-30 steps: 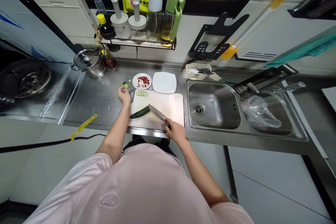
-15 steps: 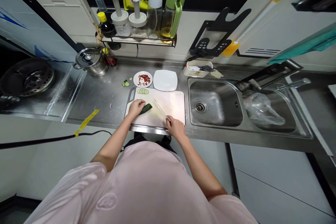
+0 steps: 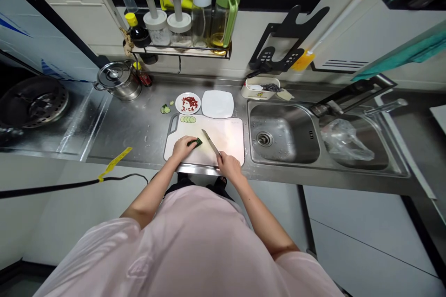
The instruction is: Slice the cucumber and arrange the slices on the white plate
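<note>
On the white cutting board (image 3: 230, 132), my left hand (image 3: 182, 147) is closed over a piece of dark green cucumber (image 3: 199, 141), with only its right end showing past the fingers. My right hand (image 3: 228, 165) grips the handle of a kitchen knife (image 3: 210, 141). Its blade points up and to the left, just right of the cucumber and apart from it. Several pale cucumber slices (image 3: 188, 119) lie in a row along the board's top left edge. Behind the board stand a round plate (image 3: 179, 105) of chopped red pieces (image 3: 189, 104) and a white squarish plate (image 3: 218, 104).
Cucumber scraps (image 3: 165, 109) lie left of the plates. A lidded steel pot (image 3: 127, 90) stands at the back left, near a black pan (image 3: 33, 102). To the right is a double sink (image 3: 284, 134) with a plastic bag (image 3: 344, 141). Above hangs a seasoning rack (image 3: 186, 53).
My left hand has moved slightly right and now covers more of the cucumber. The knife has turned, so the flat of its blade shows more. The whole view has shifted slightly.
</note>
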`<state>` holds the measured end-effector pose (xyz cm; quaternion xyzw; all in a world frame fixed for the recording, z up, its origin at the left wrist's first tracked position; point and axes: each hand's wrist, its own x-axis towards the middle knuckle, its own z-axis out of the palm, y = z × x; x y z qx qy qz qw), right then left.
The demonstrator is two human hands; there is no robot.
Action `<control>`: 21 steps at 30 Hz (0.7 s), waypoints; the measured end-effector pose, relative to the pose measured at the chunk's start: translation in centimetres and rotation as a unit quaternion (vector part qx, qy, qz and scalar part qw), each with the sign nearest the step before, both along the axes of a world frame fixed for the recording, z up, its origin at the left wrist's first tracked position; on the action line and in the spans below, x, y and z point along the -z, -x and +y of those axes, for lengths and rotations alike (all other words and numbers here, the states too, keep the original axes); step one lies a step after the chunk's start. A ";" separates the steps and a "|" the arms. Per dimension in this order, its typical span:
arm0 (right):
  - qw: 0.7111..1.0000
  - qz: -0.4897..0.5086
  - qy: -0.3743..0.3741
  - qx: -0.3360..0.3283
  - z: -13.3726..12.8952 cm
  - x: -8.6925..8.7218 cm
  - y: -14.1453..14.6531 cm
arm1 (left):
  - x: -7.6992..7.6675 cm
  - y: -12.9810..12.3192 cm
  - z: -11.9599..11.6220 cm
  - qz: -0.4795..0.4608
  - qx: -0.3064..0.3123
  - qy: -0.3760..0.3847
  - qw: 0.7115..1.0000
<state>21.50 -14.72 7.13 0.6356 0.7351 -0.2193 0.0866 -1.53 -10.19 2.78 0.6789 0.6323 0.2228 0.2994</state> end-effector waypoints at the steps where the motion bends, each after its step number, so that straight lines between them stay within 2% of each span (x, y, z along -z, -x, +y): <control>1: 1.000 -0.004 0.004 -0.002 0.0 -0.1 0.1 | 0.0 -0.1 -0.1 0.008 0.003 -0.001 1.000; 14: 0.999 -0.010 0.041 -0.019 -0.3 -0.6 1.3 | 1.0 -0.6 -0.8 0.089 0.069 -0.085 0.990; 21: 0.998 -0.013 0.044 -0.031 -0.4 -0.9 1.7 | 1.1 -0.8 -1.2 0.096 0.073 -0.102 0.987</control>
